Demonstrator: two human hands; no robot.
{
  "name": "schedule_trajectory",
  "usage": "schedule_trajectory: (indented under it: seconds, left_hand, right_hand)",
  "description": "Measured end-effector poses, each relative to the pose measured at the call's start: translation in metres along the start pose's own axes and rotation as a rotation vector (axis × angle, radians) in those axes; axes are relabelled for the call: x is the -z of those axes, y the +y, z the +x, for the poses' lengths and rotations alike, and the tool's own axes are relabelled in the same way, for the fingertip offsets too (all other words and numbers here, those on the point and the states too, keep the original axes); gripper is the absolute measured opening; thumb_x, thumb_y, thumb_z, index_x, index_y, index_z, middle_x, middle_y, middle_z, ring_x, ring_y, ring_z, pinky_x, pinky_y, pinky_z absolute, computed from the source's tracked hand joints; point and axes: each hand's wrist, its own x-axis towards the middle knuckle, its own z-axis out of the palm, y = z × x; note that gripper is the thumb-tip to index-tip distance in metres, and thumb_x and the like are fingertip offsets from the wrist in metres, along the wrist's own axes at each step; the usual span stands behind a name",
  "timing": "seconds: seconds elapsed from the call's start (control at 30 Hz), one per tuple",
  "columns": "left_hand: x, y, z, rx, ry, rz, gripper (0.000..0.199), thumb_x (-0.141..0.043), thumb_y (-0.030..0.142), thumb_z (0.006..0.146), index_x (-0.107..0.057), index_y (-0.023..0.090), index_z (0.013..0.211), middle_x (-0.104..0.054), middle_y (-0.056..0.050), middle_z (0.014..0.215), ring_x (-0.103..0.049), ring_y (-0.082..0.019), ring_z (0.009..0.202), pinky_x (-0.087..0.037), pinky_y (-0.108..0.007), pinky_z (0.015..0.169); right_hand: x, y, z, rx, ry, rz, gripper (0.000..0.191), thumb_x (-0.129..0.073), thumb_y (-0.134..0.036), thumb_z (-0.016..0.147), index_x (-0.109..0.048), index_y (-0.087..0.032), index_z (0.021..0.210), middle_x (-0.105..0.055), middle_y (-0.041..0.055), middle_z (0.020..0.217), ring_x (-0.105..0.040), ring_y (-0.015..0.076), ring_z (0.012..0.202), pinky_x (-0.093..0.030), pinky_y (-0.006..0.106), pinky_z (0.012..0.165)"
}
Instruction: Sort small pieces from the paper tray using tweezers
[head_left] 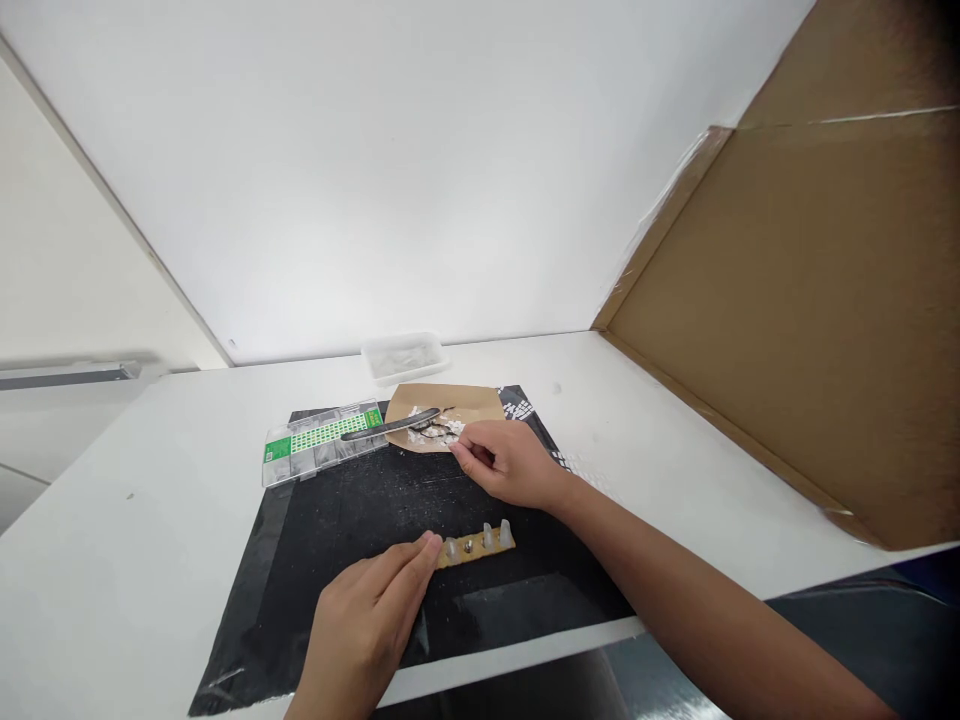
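Observation:
My left hand (379, 605) is closed on the left end of a tan strip (460, 560), pressing it on the black mat. Several translucent nail tips (505, 532) stand upright on the strip, with a small shiny metallic spot between them. Above the near right edge of a brown paper sheet (476, 400), my right hand (504, 458) has thumb and forefinger pinched together. Whatever lies between these fingertips is too small to make out. White bits (442, 432) are heaped on the paper beside that hand. A black nail file (390, 424) lies across paper and case.
A clear compartment case (300, 465) with a green label lies at the mat's far left. Behind the paper stands a translucent tray (405, 360). The black mat (345, 540) covers part of the white table (712, 450). A cardboard panel (795, 300) rises at right.

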Motion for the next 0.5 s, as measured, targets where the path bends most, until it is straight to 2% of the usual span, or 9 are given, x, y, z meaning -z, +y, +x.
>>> schedule_trajectory:
  seconds: [0.1,0.37,0.43,0.5]
  left_hand:
    - [-0.0006,0.0001,-0.0011,0.028,0.02,0.0,0.039,-0.065,0.015,0.099,-0.063,0.019,0.137,-0.078,-0.006,0.113,-0.077,-0.018,0.089,-0.063,-0.027,0.079]
    - [-0.0002,-0.002,0.0018,0.071,0.024,-0.095,0.035,-0.067,0.015,0.097,-0.064,0.02,0.132,-0.075,-0.007,0.123,-0.074,-0.018,0.106,-0.064,-0.027,0.089]
    - [0.0008,-0.0007,0.0011,0.085,0.03,-0.121,0.035,-0.07,0.018,0.095,-0.065,0.02,0.129,-0.073,-0.009,0.126,-0.074,-0.018,0.103,-0.064,-0.028,0.088]
    - [0.0043,0.0015,0.0017,0.126,0.059,-0.158,0.032,-0.074,0.023,0.093,-0.066,0.02,0.125,-0.072,-0.01,0.125,-0.074,-0.017,0.094,-0.064,-0.027,0.08]
  right_hand:
    - [0.0005,0.0001,0.0003,-0.001,0.003,-0.004,0.032,-0.052,-0.033,0.102,-0.052,-0.019,0.073,-0.055,-0.0032,0.062,-0.046,0.01,0.056,-0.029,0.026,0.059]
    - [0.0001,0.0047,0.0001,0.006,0.01,-0.031,0.034,-0.051,-0.034,0.103,-0.054,-0.019,0.072,-0.056,-0.0017,0.064,-0.047,0.0115,0.058,-0.03,0.027,0.06]
    - [-0.0003,0.0057,0.0005,0.01,0.034,-0.037,0.034,-0.05,-0.035,0.104,-0.056,-0.02,0.074,-0.059,-0.0009,0.066,-0.049,0.0122,0.06,-0.032,0.026,0.061]
    - [0.0004,0.0074,0.0015,0.019,0.077,-0.03,0.032,-0.05,-0.036,0.105,-0.061,-0.02,0.08,-0.065,0.0013,0.072,-0.055,0.0138,0.065,-0.037,0.026,0.065]
